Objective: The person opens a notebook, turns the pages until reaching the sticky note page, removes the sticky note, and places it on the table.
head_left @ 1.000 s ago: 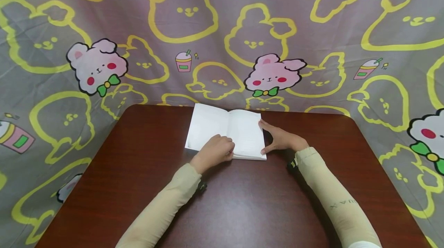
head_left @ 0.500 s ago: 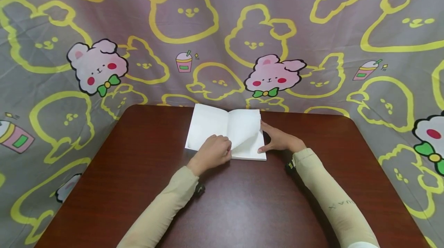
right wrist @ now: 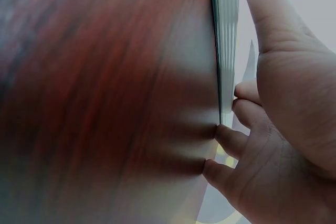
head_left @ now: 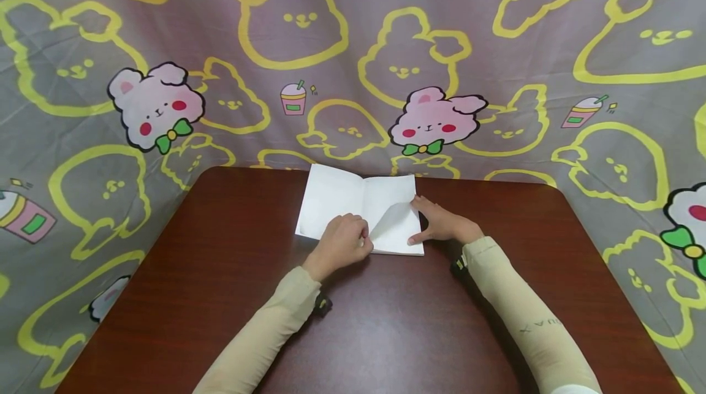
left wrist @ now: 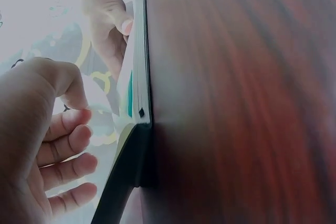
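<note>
A book with white pages (head_left: 331,198) lies spread near the far table edge. A page (head_left: 386,195) on its right half is lifted, its lower part curling toward my left hand (head_left: 340,244). That hand is at the book's near edge; its thumb and index finger meet in a pinch where the page runs to the fingertips, hiding the contact. At the book's right edge is my right hand (head_left: 448,223), thumb on the lower right page area, fingers farther up. In the right wrist view, fingertips (right wrist: 210,166) touch the table beside the stacked page edges (right wrist: 227,35).
The dark reddish wooden table (head_left: 397,333) extends around the book toward me. Behind and beside it hangs a grey curtain (head_left: 331,8) with yellow outlines and cartoon animals. Small black devices (head_left: 322,304) sit under both wrists.
The right-hand page lay flat a second ago; its lower part has since risen and curled back. Both hands have stayed nearly in place, with the right thumb shifting slightly left.
</note>
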`<state>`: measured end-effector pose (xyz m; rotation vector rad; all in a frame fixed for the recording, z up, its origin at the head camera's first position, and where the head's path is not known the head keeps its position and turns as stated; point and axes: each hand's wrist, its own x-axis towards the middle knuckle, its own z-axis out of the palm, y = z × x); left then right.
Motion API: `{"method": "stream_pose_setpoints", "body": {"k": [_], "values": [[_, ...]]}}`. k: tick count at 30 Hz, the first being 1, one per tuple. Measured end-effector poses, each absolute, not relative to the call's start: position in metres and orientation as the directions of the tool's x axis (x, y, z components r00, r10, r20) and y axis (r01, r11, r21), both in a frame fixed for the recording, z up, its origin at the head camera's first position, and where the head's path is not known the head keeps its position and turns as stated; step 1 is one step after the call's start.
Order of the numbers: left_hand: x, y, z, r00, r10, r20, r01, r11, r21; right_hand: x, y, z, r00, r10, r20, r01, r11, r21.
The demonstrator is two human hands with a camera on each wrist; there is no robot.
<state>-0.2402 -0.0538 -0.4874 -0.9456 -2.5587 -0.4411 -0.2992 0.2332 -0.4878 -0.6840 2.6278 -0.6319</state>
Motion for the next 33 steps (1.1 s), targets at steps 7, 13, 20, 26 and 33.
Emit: {"method": "stream_pose_setpoints", "body": {"k": [7, 13, 20, 26, 33], "values": [[-0.242, -0.045, -0.489, -0.697, 0.576, 0.427, 0.676, 0.727, 0.121, -0.300, 0.234, -0.490, -0.824, -0.536, -0.184, -0.377, 0.761, -0.528], [-0.244, -0.036, -0.490, -0.683, 0.615, 0.393, 0.681, 0.732, 0.038, -0.301, 0.235, -0.492, -0.822, -0.543, -0.169, -0.385, 0.750, -0.537], [-0.243, -0.034, -0.486, -0.697, 0.579, 0.423, 0.651, 0.758, 0.034, -0.300, 0.234, -0.489, -0.827, -0.508, -0.241, -0.343, 0.795, -0.500], [-0.243, -0.038, -0.474, -0.684, 0.525, 0.506, 0.641, 0.764, 0.074, -0.299, 0.233, -0.487, -0.817, -0.531, -0.224, -0.368, 0.780, -0.505], [-0.243, -0.045, -0.456, -0.673, 0.476, 0.566, 0.635, 0.764, 0.114, -0.298, 0.235, -0.488, -0.810, -0.557, -0.181, -0.403, 0.755, -0.517]]}}
